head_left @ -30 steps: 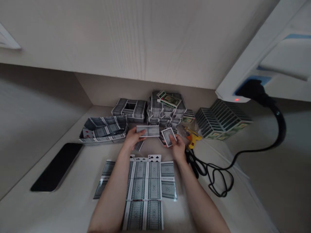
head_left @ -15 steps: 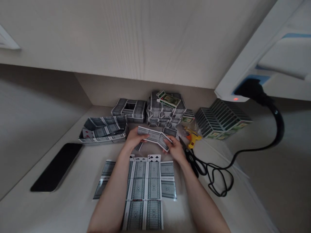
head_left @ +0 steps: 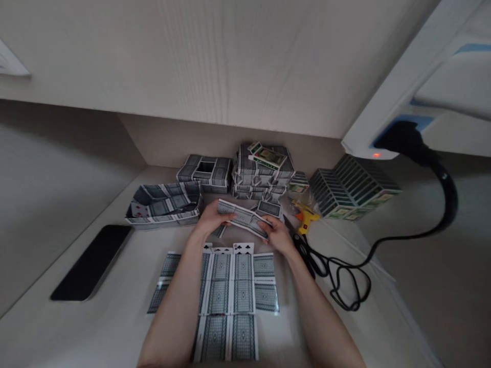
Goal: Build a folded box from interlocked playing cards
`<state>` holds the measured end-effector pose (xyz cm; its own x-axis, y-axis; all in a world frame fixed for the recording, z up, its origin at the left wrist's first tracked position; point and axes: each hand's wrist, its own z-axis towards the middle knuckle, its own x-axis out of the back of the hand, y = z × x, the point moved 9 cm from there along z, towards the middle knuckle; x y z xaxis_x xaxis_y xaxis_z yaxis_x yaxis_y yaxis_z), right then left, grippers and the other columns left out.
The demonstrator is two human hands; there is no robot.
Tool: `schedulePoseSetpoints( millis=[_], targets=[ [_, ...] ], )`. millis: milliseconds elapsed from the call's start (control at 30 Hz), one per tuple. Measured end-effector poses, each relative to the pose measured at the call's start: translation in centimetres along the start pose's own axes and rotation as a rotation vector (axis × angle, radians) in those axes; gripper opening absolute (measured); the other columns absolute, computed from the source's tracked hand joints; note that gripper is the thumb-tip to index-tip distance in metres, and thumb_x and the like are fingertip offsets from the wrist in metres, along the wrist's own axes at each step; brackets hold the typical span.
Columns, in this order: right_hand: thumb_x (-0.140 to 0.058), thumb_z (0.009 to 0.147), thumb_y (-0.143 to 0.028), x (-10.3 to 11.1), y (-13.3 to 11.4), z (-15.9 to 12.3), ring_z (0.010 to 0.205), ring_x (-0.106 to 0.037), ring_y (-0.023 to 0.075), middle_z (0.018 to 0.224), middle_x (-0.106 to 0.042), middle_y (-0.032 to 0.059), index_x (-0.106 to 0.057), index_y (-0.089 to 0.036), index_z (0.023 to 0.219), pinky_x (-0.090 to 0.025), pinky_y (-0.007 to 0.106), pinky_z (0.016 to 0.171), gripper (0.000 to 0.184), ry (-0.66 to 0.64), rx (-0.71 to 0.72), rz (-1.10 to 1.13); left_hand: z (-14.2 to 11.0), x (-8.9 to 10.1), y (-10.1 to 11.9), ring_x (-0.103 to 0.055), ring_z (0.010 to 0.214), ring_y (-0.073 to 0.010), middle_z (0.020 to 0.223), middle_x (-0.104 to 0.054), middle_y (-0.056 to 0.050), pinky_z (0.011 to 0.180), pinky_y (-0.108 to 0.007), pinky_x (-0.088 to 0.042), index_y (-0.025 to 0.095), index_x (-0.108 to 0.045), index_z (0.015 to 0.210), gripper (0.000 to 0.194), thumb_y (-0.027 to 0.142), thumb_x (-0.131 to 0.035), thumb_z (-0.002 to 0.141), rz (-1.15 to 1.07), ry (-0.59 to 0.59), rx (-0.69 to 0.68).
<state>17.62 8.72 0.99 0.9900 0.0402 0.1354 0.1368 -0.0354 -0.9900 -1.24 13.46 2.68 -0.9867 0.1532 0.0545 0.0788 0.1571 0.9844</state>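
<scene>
A strip of playing cards (head_left: 245, 216), patterned grey backs up, is held between my two hands above the table. My left hand (head_left: 211, 219) pinches its left end, thumb on top. At the lower right end, my right hand (head_left: 277, 234) is closed on the same strip. Below my wrists lies a flat sheet of joined playing cards (head_left: 231, 291), backs up, with several club faces showing along its far edge. My left forearm hides part of that sheet. A small stack of cards (head_left: 269, 208) sits just beyond my right hand.
An open card-built box (head_left: 164, 220) stands at left, with more card boxes (head_left: 209, 174) behind. A phone (head_left: 90, 263) lies left. At right are a yellow glue gun (head_left: 307, 219), black scissors (head_left: 301, 248), a power cord (head_left: 368, 266) and wrapped card packs (head_left: 351, 189).
The right end of the card strip was bent up at an angle and now lies nearly straight with the rest. My right hand has shifted slightly; the left stays in place.
</scene>
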Motion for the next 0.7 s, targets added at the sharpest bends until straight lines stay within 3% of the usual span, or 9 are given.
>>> schedulePoseSetpoints(
  millis=[233,700],
  targets=[
    [-0.058,0.066,-0.038,-0.7,0.96,0.34,0.03,-0.037,0.0084,0.046,-0.05,-0.0054,-0.06,-0.021,0.072,-0.03,0.022,0.028,0.018,-0.037,-0.046,0.055,0.11,0.07,0.46,-0.057,0.063,-0.0158,0.069,-0.06,0.001,0.047,-0.026,-0.05,0.016,-0.055,0.075,0.035,0.025,-0.075,0.048,0.081,-0.042,-0.042],
    [-0.059,0.066,-0.038,-0.34,0.28,0.1,0.03,-0.035,0.0072,0.044,-0.046,-0.0061,-0.059,-0.021,0.069,-0.028,0.019,0.027,0.018,-0.016,-0.032,0.088,0.09,-0.45,0.3,-0.057,0.064,-0.016,0.071,-0.06,0.0,0.048,-0.025,-0.048,0.015,-0.056,0.078,0.036,0.026,-0.075,0.049,0.064,-0.047,-0.055]
  ],
)
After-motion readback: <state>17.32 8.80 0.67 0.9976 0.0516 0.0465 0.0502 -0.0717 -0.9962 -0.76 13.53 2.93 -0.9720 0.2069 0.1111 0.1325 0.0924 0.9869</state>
